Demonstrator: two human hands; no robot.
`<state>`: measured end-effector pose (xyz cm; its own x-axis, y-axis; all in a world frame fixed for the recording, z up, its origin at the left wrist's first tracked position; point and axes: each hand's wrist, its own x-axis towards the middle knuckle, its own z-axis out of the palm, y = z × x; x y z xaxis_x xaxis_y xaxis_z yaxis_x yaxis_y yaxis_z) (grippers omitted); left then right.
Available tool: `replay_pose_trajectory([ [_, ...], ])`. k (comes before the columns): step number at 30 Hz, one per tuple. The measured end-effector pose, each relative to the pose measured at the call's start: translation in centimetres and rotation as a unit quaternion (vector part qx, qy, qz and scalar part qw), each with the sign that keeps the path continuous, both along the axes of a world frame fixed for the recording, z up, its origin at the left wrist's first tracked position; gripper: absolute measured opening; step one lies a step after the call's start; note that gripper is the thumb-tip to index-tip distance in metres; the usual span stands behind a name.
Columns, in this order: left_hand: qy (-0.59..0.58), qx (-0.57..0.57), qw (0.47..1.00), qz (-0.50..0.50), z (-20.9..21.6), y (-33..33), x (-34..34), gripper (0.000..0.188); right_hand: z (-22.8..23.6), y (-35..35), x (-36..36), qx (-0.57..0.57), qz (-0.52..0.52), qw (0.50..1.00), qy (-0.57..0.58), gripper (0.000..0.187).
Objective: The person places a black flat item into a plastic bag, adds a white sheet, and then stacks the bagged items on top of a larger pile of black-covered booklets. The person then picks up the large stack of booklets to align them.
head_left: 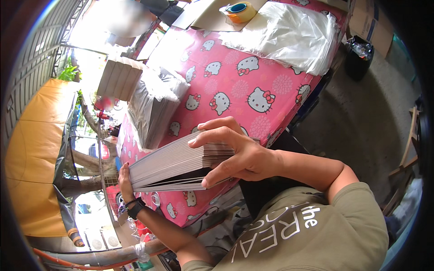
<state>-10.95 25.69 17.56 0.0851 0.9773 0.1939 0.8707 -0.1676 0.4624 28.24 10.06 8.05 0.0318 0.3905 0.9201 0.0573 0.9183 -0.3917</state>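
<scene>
A thick stack of thin white sheets or boards [174, 156] is held on edge between my two hands, over the near side of the pink table. My left hand [125, 183], with dark bands on the wrist, presses against the stack's left end. At the right end my right hand [244, 151] is curled round the corner, fingers on the upper edge and thumb by the lower sheets. A dark wedge-shaped gap parts the lowest few sheets from the rest near that thumb. Just beyond stands another stack wrapped in clear plastic [151, 108].
The table has a pink cat-print cover [235, 79]. Clear plastic bags [289, 36] and a roll of tape [243, 12] lie at its far end. A grey-beige block-like bundle [120, 77] sits at the left. A black bin [360, 61] stands on the floor at the right.
</scene>
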Motion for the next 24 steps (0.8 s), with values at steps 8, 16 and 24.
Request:
replay_pose_trajectory([
  [8,-0.014,-0.008,1.000,-0.002,-0.1,0.2,-0.6,0.049,-0.1,0.2,0.2,-0.009,0.005,1.000,0.008,0.030],
  [16,0.006,0.014,1.000,-0.003,0.0,-0.3,0.3,0.044,-0.3,0.3,0.6,-0.001,0.003,1.000,-0.010,0.034],
  [24,-0.338,0.316,0.884,0.068,-2.3,-1.8,-3.8,0.047,-1.8,-1.2,-0.3,-0.212,0.023,0.977,0.003,0.096],
])
